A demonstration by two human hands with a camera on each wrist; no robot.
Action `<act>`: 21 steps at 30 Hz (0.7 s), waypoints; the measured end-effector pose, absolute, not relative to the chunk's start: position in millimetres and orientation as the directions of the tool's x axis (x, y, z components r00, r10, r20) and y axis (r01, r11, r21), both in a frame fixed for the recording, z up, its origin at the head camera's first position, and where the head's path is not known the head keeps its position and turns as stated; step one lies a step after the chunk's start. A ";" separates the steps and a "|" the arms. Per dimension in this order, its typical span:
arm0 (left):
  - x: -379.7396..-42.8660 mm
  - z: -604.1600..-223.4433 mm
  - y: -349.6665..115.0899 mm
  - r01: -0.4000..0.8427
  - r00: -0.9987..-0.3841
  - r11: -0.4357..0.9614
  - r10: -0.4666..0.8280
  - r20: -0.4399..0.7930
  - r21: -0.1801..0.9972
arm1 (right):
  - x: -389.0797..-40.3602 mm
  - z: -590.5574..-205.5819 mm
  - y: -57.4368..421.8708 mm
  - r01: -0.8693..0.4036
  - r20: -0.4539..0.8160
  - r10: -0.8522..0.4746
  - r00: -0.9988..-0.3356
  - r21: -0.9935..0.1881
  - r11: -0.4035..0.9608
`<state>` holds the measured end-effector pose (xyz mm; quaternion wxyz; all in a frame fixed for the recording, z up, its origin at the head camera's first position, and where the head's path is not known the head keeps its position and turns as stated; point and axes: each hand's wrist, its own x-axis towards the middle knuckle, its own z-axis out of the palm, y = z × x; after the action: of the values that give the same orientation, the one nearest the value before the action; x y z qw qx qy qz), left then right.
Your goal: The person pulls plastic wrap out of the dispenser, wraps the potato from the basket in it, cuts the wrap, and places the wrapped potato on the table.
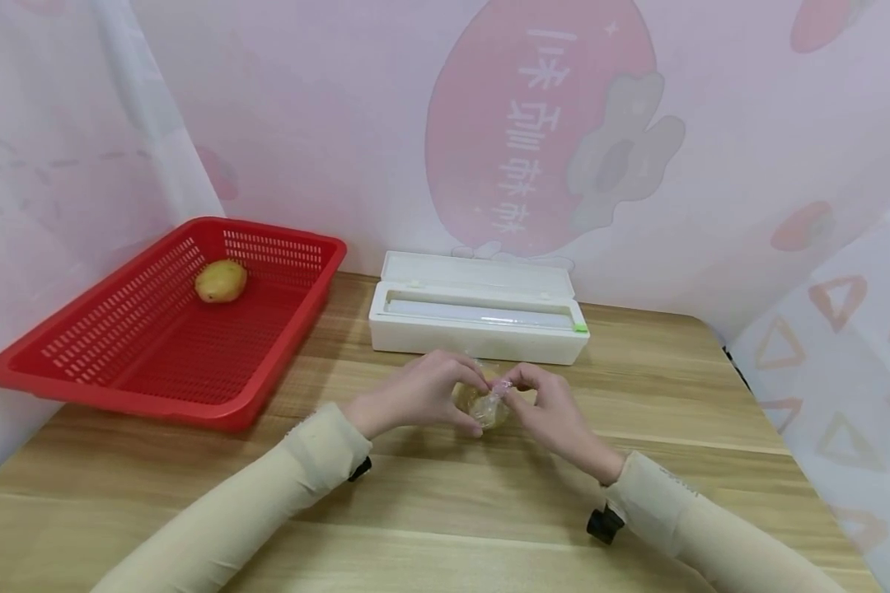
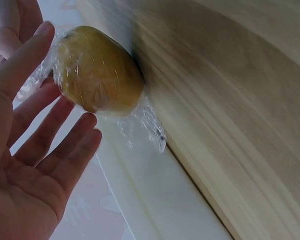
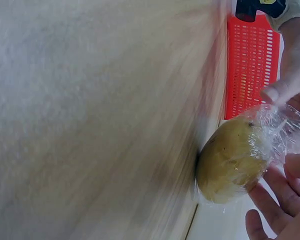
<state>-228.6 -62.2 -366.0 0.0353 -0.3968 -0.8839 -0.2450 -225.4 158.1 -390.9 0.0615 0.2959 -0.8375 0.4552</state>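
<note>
A yellow potato (image 2: 100,70) in clear plastic wrap (image 3: 277,132) rests on the wooden table between both hands. My left hand (image 1: 437,394) is beside it, thumb and fingers spread apart around its left side. In the left wrist view, the left fingertips lie at the wrap and the thumb stands off the potato. From the right, my right hand (image 1: 552,412) pinches the gathered wrap between thumb and index finger, above the potato. A loose flap of wrap also sticks out by the potato in the left wrist view.
Behind the hands stands a white wrap dispenser box (image 1: 475,346), lid raised, a roll (image 1: 482,313) inside and a green piece (image 1: 580,328) at its right end. At left, a red plastic basket (image 1: 282,362) holds one unwrapped potato (image 1: 221,282). A printed curtain (image 1: 326,123) hangs behind.
</note>
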 end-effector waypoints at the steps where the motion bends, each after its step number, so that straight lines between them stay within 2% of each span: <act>1: -228.7 -366.1 -61.3 0.723 -0.680 0.561 0.680 0.272 0.403 | -225.2 -391.2 157.6 -0.548 0.373 -0.434 -0.820 -0.729 0.410; 12: -233.0 -370.5 -59.6 0.685 -0.718 0.510 0.593 0.364 0.521 | -225.7 -393.7 155.8 -0.486 0.334 -0.400 -0.853 -0.787 0.379; 16: -235.6 -372.8 -59.3 0.632 -0.766 0.526 0.537 0.354 0.569 | -228.5 -396.4 159.0 -0.491 0.329 -0.428 -0.842 -0.797 0.352; 21: -238.4 -374.4 -59.1 0.532 -0.835 0.559 0.469 0.286 0.637 | -233.1 -398.0 162.3 -0.539 0.335 -0.503 -0.797 -0.770 0.341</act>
<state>-238.4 -59.1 -374.4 0.0417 -0.2838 -0.8818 -0.3744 -233.1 162.3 -398.0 0.0189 0.3182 -0.8187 0.4777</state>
